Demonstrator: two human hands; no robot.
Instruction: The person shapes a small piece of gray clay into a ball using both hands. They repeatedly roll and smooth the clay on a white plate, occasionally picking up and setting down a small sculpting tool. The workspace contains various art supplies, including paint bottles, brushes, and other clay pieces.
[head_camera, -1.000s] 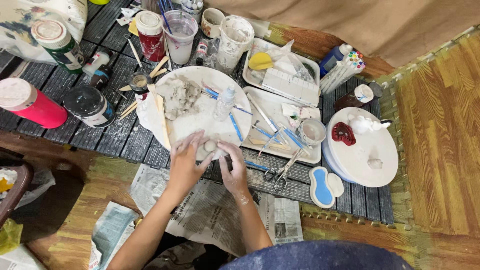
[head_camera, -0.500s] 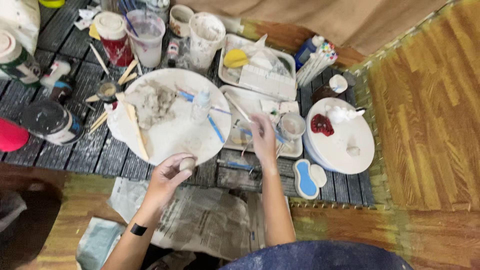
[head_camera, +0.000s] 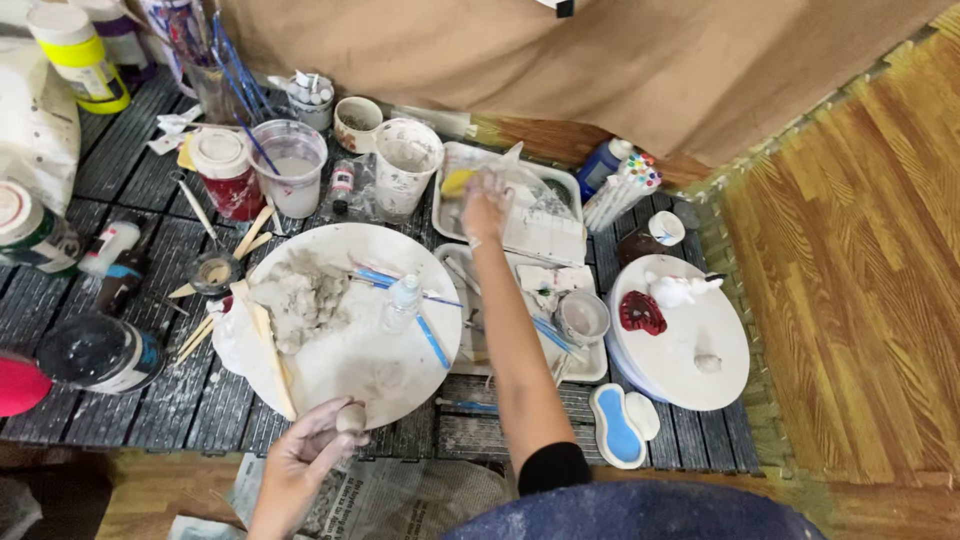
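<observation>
My left hand (head_camera: 305, 450) is at the near edge of the round white board (head_camera: 385, 375), fingers closed on a small grey clay ball (head_camera: 350, 417). My right arm stretches far forward; my right hand (head_camera: 485, 205) is over the back white tray (head_camera: 560, 180), beside a yellow sponge (head_camera: 457, 182) and a crumpled clear plastic bag (head_camera: 535, 190). The hand is blurred, so its grip is unclear. A lump of grey clay (head_camera: 300, 295) and a small clear bottle (head_camera: 403, 302) lie on the board.
A second tray (head_camera: 590, 372) with tools and a small cup sits under my forearm. At the right, a white turntable (head_camera: 690, 370) carries a red piece (head_camera: 642, 312) and a white figure (head_camera: 680, 290). Cups (head_camera: 405, 155), paint jars (head_camera: 228, 178), markers (head_camera: 625, 185) and brushes crowd the back. Newspaper (head_camera: 400, 495) lies near me.
My right hand left the clay ball, passed over the near tray and reached out to the back tray. My left hand kept the ball. The view tilted toward the back.
</observation>
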